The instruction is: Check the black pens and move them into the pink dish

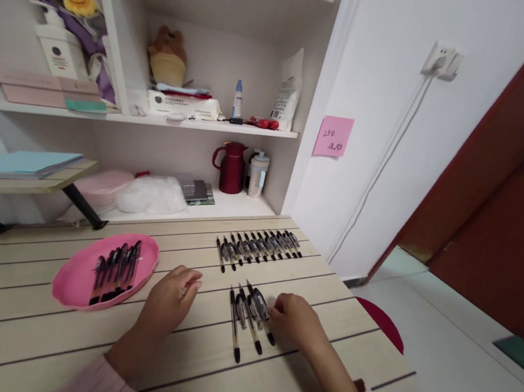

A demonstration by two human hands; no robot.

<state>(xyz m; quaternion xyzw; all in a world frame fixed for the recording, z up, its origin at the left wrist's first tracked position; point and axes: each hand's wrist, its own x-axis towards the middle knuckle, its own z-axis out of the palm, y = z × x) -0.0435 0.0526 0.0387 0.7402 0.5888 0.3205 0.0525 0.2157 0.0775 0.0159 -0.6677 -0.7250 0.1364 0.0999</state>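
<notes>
On the wooden table, my left hand [171, 298] is closed, its thumb and fingers curled together; whether it holds anything is hidden. It rests between the pink plate [150, 271] and a small group of black pens [234, 323]. These pens lie side by side with their tips pointing away from me, and clear pen caps [261, 305] lie among them. My right hand [298, 322] is closed at the right edge of this group, its fingertips against or just beside the rightmost pen; what they grip is not visible. Several dark pens [115, 271] lie on the plate.
A long row of pens and caps [257, 247] stretches across the table farther back. At the left stands a small raised shelf [78, 172] with blue paper [19, 161]. Behind the table, a white shelf unit [203, 128] holds a red jug [233, 169] and a cup [258, 175].
</notes>
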